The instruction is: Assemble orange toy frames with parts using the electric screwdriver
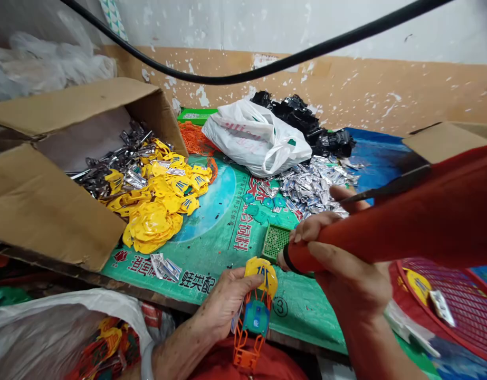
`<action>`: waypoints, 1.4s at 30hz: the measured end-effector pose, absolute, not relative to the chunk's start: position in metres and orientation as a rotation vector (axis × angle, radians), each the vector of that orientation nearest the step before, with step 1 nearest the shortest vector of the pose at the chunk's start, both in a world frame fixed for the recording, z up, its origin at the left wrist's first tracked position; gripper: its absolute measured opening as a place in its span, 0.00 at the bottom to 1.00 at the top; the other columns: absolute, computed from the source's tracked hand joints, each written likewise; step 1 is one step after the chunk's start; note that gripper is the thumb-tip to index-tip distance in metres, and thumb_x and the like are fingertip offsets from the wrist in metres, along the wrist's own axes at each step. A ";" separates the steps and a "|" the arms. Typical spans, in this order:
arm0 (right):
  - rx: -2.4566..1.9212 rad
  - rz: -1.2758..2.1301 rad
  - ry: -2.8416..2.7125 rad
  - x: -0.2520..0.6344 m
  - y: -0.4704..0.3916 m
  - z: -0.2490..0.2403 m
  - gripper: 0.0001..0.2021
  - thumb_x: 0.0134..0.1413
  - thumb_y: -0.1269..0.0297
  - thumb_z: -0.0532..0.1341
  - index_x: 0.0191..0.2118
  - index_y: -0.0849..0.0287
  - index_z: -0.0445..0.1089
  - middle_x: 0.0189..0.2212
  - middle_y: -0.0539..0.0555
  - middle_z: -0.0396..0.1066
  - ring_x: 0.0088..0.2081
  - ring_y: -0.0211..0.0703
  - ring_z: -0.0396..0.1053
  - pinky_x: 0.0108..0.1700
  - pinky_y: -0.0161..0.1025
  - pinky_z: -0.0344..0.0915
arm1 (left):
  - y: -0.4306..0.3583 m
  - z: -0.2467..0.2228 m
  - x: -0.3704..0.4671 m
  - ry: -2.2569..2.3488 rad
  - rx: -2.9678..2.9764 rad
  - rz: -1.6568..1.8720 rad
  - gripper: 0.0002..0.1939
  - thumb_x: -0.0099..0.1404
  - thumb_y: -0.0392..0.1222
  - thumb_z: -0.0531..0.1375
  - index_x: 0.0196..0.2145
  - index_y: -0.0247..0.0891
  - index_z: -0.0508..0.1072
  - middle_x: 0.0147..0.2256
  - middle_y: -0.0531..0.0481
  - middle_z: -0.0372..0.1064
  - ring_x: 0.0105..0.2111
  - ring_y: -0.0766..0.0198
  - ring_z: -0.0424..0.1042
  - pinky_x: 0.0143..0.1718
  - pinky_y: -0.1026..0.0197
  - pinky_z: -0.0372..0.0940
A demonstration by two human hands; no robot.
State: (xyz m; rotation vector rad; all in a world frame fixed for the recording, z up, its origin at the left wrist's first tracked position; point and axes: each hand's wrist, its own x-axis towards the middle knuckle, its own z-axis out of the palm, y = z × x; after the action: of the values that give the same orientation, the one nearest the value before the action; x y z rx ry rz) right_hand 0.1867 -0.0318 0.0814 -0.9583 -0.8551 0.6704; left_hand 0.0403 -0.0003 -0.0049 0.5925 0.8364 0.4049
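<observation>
My left hand pinches a yellow plastic piece joined to an orange frame with a green and blue part in its middle. My right hand is wrapped round a long red object, whose black-ringed end points down toward the yellow piece without touching it. Just beyond that end lies a small green basket of tiny parts. Several teal pieces are scattered behind the basket.
Yellow pieces spill from a cardboard box at left. A white bag, black parts and silver packets lie behind. A red mesh basket stands right; an open bag sits lower left. A black cable hangs overhead.
</observation>
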 end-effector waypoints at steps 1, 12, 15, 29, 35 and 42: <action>-0.958 0.675 -0.857 0.185 -0.032 0.080 0.23 0.41 0.73 0.66 0.46 0.50 0.66 0.24 0.46 0.70 0.27 0.40 0.68 0.30 0.40 0.68 | 0.000 -0.005 0.040 0.830 0.589 0.409 0.16 0.49 0.42 0.68 0.34 0.28 0.78 0.27 0.44 0.76 0.25 0.64 0.72 0.29 0.65 0.66; -1.027 0.705 -0.914 0.178 -0.029 0.069 0.28 0.42 0.73 0.65 0.51 0.50 0.62 0.24 0.45 0.68 0.28 0.40 0.67 0.33 0.42 0.66 | -0.001 -0.001 0.040 0.816 0.567 0.400 0.15 0.48 0.42 0.69 0.31 0.28 0.78 0.26 0.45 0.75 0.23 0.67 0.70 0.27 0.66 0.64; -1.080 0.679 -0.950 0.179 -0.029 0.065 0.18 0.42 0.73 0.65 0.42 0.53 0.66 0.25 0.46 0.68 0.28 0.40 0.67 0.34 0.43 0.67 | -0.002 -0.002 0.040 0.809 0.570 0.395 0.16 0.48 0.43 0.69 0.32 0.27 0.78 0.26 0.45 0.74 0.23 0.67 0.70 0.26 0.67 0.64; -1.142 0.636 -1.033 0.177 -0.029 0.062 0.05 0.42 0.71 0.64 0.27 0.57 0.68 0.23 0.48 0.67 0.27 0.40 0.67 0.33 0.44 0.68 | -0.004 -0.003 0.041 0.771 0.594 0.413 0.16 0.49 0.42 0.69 0.33 0.27 0.78 0.26 0.44 0.74 0.23 0.67 0.69 0.25 0.67 0.62; -1.103 0.669 -1.031 0.175 -0.028 0.060 0.05 0.42 0.70 0.65 0.27 0.55 0.68 0.21 0.48 0.66 0.26 0.41 0.67 0.30 0.43 0.67 | -0.004 -0.006 0.040 0.779 0.595 0.412 0.14 0.50 0.42 0.68 0.32 0.27 0.78 0.25 0.45 0.73 0.23 0.66 0.68 0.25 0.67 0.62; -1.075 0.687 -1.014 0.175 -0.024 0.050 0.21 0.38 0.71 0.66 0.43 0.53 0.69 0.22 0.46 0.68 0.26 0.42 0.67 0.30 0.44 0.67 | -0.004 -0.007 0.039 0.822 0.596 0.411 0.15 0.47 0.45 0.70 0.28 0.29 0.78 0.22 0.48 0.72 0.20 0.68 0.67 0.22 0.68 0.60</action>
State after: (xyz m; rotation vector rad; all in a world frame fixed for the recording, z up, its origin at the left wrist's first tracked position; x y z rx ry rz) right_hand 0.1751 -0.0238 0.0500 -1.0754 -1.0138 0.6867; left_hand 0.0387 -0.0035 -0.0066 0.5960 0.8218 0.4108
